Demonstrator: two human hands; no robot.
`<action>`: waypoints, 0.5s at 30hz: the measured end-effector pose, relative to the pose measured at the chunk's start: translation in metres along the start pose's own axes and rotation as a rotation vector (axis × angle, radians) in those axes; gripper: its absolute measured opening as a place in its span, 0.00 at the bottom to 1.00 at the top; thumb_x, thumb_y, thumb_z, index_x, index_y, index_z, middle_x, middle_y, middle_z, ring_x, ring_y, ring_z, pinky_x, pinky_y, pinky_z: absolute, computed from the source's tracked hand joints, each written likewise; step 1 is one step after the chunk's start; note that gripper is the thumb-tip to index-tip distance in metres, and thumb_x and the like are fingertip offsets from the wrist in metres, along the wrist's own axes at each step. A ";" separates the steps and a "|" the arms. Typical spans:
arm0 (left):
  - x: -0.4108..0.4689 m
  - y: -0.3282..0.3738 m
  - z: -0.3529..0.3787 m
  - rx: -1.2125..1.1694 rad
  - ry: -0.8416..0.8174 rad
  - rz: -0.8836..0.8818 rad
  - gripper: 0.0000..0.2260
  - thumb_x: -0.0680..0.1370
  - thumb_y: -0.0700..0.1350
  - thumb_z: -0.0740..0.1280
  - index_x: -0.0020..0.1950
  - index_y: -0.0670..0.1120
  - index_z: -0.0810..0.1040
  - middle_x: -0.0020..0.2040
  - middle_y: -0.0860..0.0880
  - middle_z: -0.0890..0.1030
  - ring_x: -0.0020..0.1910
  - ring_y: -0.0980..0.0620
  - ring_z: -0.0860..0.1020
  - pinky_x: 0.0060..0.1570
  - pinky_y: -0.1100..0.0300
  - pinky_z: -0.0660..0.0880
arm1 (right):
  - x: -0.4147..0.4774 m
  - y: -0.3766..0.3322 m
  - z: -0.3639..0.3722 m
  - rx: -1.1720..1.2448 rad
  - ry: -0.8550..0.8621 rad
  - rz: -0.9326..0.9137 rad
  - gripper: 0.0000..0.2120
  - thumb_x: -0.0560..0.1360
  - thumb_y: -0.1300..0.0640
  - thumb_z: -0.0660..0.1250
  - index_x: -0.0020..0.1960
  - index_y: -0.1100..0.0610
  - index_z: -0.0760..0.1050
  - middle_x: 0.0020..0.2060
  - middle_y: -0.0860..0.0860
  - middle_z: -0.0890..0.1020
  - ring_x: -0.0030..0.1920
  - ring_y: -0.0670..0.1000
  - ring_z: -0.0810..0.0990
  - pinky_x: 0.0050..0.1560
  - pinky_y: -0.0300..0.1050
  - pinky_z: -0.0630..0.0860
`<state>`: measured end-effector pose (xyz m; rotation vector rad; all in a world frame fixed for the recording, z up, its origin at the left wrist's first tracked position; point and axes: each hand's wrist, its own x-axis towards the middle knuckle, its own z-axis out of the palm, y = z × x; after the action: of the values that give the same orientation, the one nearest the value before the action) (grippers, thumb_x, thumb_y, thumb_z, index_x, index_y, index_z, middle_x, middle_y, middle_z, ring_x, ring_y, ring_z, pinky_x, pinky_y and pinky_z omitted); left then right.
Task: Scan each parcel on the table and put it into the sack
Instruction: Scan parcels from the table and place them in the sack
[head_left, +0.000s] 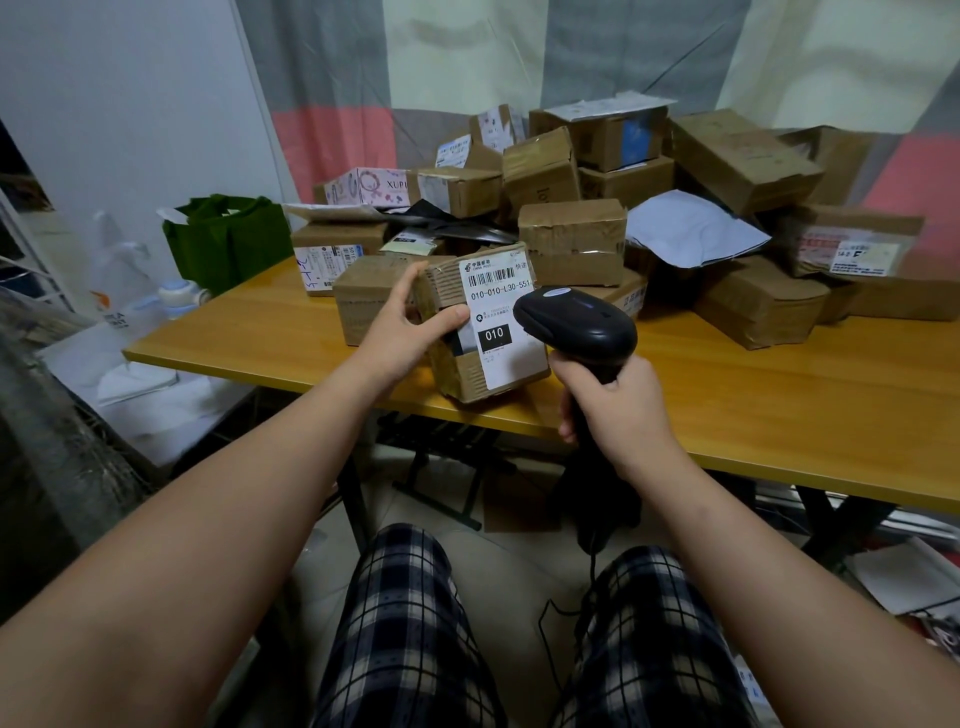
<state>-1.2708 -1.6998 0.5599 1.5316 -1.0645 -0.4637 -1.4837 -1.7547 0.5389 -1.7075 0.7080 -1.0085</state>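
My left hand (410, 325) grips a brown cardboard parcel (480, 358) by its left side, tilted above the front edge of the wooden table (779, 415). Its white label with a barcode and "010" faces me. My right hand (613, 410) holds the handle of a black barcode scanner (576, 325), whose head sits just in front of the label's right edge. A heap of several more brown parcels (571, 244) covers the back of the table. A grey woven sack (47, 415) lies at the far left, its mouth not visible.
A green fabric bag (228, 239) stands past the table's left end, beside white plastic bags (119, 291). A white poly mailer (691, 228) lies on the heap. The scanner cable (550, 613) hangs between my knees. Papers litter the floor at right.
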 end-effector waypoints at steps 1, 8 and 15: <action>0.000 0.000 0.000 -0.004 0.002 0.000 0.29 0.75 0.47 0.71 0.73 0.57 0.61 0.61 0.53 0.70 0.62 0.56 0.67 0.57 0.64 0.67 | 0.000 -0.001 0.000 0.013 -0.010 0.007 0.08 0.77 0.57 0.68 0.41 0.59 0.76 0.25 0.52 0.77 0.24 0.51 0.77 0.29 0.46 0.76; -0.030 0.002 -0.010 -0.026 0.082 0.029 0.30 0.74 0.50 0.72 0.72 0.59 0.62 0.66 0.51 0.71 0.64 0.56 0.71 0.60 0.55 0.74 | -0.012 -0.015 0.012 0.101 -0.154 -0.057 0.03 0.75 0.61 0.69 0.43 0.58 0.77 0.29 0.52 0.79 0.26 0.50 0.76 0.28 0.43 0.74; -0.120 -0.046 -0.081 -0.011 0.350 -0.011 0.35 0.70 0.47 0.75 0.72 0.57 0.62 0.59 0.54 0.73 0.48 0.63 0.79 0.43 0.71 0.75 | -0.019 -0.005 0.099 0.130 -0.478 0.021 0.09 0.73 0.65 0.71 0.39 0.54 0.75 0.25 0.45 0.79 0.28 0.43 0.77 0.33 0.36 0.73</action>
<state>-1.2521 -1.5580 0.5077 1.5406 -0.7795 -0.1973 -1.4059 -1.6922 0.5213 -1.7312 0.3400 -0.5813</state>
